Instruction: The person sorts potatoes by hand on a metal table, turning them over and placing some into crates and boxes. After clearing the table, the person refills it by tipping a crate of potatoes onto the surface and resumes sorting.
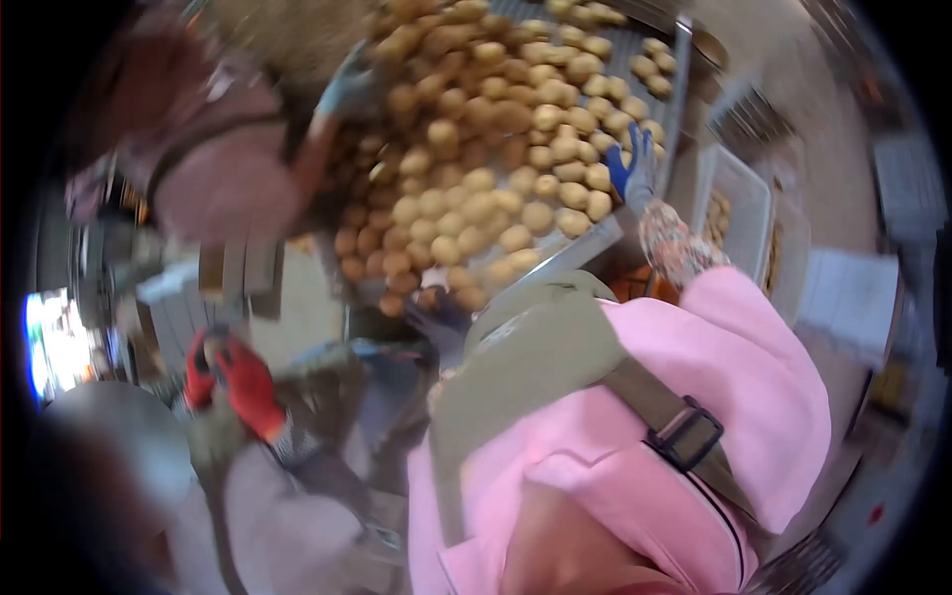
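Many potatoes (476,213) lie heaped on a metal sorting table (605,238), darker ones to the left and paler ones to the right. My right hand (638,171), in a blue and grey glove, rests at the table's right side against the potatoes, its fingers stretched and apart. My left hand (441,315), in a dark glove, is at the near left edge beside several potatoes. Motion smears its fingers, and a small whitish patch shows next to them; I cannot make out whether it holds anything.
At the upper left, a co-worker's light-blue gloved hand (349,84) reaches the heap. Another co-worker's red gloves (243,382) hold a small roundish thing at lower left. A clear plastic bin (739,188) with some potatoes stands right of the table, near a white box (848,297).
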{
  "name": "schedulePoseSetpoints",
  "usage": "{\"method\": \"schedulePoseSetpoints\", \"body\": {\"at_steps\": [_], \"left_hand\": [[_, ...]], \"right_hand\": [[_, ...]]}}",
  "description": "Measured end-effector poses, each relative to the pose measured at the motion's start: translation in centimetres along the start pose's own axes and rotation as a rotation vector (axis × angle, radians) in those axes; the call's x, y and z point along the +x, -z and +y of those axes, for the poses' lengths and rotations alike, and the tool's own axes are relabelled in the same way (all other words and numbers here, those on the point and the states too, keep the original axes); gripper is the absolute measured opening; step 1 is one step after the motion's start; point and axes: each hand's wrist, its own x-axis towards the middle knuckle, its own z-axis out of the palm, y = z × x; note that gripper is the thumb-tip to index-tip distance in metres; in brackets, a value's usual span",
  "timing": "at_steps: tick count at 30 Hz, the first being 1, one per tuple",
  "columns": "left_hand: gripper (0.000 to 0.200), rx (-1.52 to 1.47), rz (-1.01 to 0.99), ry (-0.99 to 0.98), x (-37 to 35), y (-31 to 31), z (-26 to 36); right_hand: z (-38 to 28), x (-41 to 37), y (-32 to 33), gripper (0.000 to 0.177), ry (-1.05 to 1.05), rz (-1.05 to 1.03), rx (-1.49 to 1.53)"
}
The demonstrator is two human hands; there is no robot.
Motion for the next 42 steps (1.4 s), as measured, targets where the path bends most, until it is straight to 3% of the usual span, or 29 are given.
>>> {"method": "schedulePoseSetpoints", "body": {"at_steps": [1,2,4,5,7,11,14,15,18,22,23,25,26,28,29,30,31,34,35,42], "left_hand": [[0.032,0.856,-0.024,-0.244,1.1,1.1,-8.7],[0.031,1.178,0.005,-0.368,2.9,2.2,-16.4],[0.033,0.969,0.018,-0.247,2.1,10.6,-11.5],[0.037,1.012,-0.138,-0.323,3.0,7.4,-14.3],[0.034,1.001,-0.183,-0.265,3.3,10.3,-12.3],[0.027,1.066,-0.054,-0.164,3.4,11.5,-11.7],[0.026,1.209,0.024,-0.213,3.5,10.7,-12.5],[0.027,1.037,0.091,-0.075,3.4,10.0,-12.4],[0.026,1.204,0.027,-0.204,3.3,10.8,-12.6],[0.03,1.188,0.041,-0.088,3.0,9.6,-12.8],[0.027,1.228,0.005,-0.168,3.6,10.3,-13.1],[0.036,1.011,0.135,-0.168,3.9,9.5,-8.6],[0.043,0.602,0.213,-0.205,3.1,8.6,-2.4],[0.06,-0.299,0.205,-0.457,0.4,6.4,16.7],[0.069,-0.497,0.179,-0.594,-0.7,5.9,23.1],[0.073,-0.594,0.169,-0.694,-1.1,2.7,23.4],[0.07,-0.832,0.21,-0.82,-0.1,6.6,24.8],[0.068,-0.746,0.051,-1.029,1.7,9.5,26.5],[0.065,-0.743,0.104,-1.059,2.3,9.6,27.6],[0.069,-0.733,0.112,-1.006,3.4,13.9,34.7]], "right_hand": [[2.1,0.4,-0.2,0.069,-0.127,-0.05,-0.118],[5.8,0.4,-2.5,0.071,-0.076,0.087,-0.064],[6.1,0.5,-1.5,0.071,-0.199,0.05,-0.046],[6.4,0.2,-1.9,0.07,-0.264,-0.004,-0.049],[6.8,-0.6,-2.5,0.069,-0.295,-0.082,-0.095],[4.8,-1.0,-0.8,0.068,-0.277,-0.185,-0.173],[4.0,-0.9,-0.1,0.067,-0.287,-0.204,-0.209],[4.2,-1.2,-0.7,0.066,-0.279,-0.148,-0.254],[4.1,-1.1,-0.2,0.066,-0.269,-0.169,-0.252],[4.4,-1.2,-0.6,0.066,-0.269,-0.127,-0.268],[4.4,-1.3,-0.6,0.065,-0.251,-0.113,-0.271],[3.7,-1.3,-0.1,0.064,-0.251,-0.112,-0.288],[3.8,-1.3,-0.2,0.063,-0.272,-0.136,-0.26],[3.6,-1.1,-0.2,0.062,-0.305,-0.167,-0.305],[3.8,-1.2,-0.6,0.062,-0.296,-0.169,-0.333],[3.9,-1.2,-0.5,0.062,-0.28,-0.146,-0.322],[3.9,-1.1,-0.4,0.061,-0.268,-0.127,-0.343],[3.7,-1.1,-0.1,0.061,-0.22,-0.06,-0.338],[3.9,-1.2,-0.1,0.061,-0.216,-0.057,-0.319],[4.0,-1.2,0.0,0.062,-0.241,-0.066,-0.231]]}}
